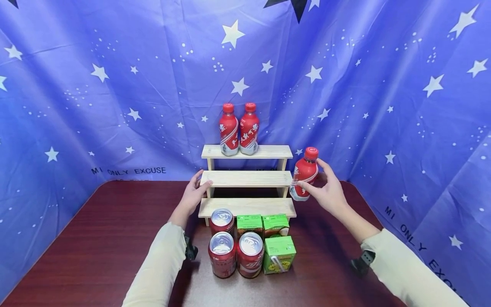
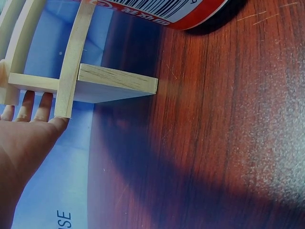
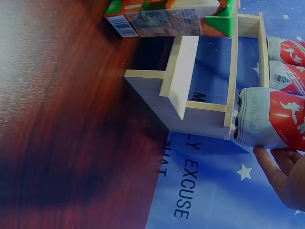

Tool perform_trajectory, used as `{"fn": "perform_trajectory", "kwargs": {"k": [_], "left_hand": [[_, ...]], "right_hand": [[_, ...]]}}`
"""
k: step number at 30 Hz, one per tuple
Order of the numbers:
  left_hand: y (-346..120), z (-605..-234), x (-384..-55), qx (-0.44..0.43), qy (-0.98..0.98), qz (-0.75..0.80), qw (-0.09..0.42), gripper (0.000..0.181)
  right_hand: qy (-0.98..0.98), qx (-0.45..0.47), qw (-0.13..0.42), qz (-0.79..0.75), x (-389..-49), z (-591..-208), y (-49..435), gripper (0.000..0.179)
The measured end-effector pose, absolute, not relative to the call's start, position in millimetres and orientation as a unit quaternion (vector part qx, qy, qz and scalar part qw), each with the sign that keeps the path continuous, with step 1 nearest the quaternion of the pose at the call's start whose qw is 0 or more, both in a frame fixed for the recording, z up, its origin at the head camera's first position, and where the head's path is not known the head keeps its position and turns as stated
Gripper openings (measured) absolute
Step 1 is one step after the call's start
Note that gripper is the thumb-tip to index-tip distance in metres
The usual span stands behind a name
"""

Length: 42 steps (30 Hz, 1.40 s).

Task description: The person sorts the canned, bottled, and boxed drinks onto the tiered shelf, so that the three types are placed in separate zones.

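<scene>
The desk [image 1: 96,230] is dark red, with wood grain; behind it hangs a blue curtain [image 1: 161,85] with white stars, printed "MI ONLY EXCUSE". On the desk, cans [image 1: 223,262] and green cartons [image 1: 279,251] stand before a wooden rack [image 1: 261,206]. The left hand [image 1: 192,195] grips its middle level's left end. The right hand [image 1: 327,189], parted to a bottle's width, pinches a red bottle [image 1: 307,170], white characters on label, just beside the rack's right end.
</scene>
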<state>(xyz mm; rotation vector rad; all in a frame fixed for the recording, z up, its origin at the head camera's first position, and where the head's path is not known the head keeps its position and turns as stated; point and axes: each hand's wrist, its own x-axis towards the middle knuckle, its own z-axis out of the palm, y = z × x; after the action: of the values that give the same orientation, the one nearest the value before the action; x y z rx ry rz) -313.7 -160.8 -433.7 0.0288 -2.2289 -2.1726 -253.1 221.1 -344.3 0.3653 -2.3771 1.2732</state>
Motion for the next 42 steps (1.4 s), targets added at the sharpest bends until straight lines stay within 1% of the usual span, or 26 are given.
{"fn": "perform_trajectory", "kwargs": {"k": [4,12,24,36,42], "left_hand": [[-160.8,-432.9,-313.2,0.01,-0.716,-0.698,0.014,0.066],[-160.8,-433.1,-313.1,0.006,-0.715,-0.699,0.015,0.066],[-161.2,-432.5,-313.1,0.004,-0.714,-0.7,0.017,0.066],[-161.5,-432.2,-315.8,0.0,-0.709,-0.705,0.017,0.066],[-161.6,-433.8,-314.3,0.003,-0.71,-0.704,0.016,0.066]], "right_hand": [[-0.858,0.128,0.203,0.453,-259.4,-338.2,217.7,0.084],[-0.859,0.129,0.213,0.446,-281.1,-332.9,215.9,0.084],[-0.853,0.124,0.196,0.467,-303.3,-316.3,201.7,0.086],[-0.848,0.122,0.203,0.474,-318.0,-298.5,190.1,0.085],[-0.854,0.121,0.201,0.465,-322.6,-298.9,182.8,0.085]]}}
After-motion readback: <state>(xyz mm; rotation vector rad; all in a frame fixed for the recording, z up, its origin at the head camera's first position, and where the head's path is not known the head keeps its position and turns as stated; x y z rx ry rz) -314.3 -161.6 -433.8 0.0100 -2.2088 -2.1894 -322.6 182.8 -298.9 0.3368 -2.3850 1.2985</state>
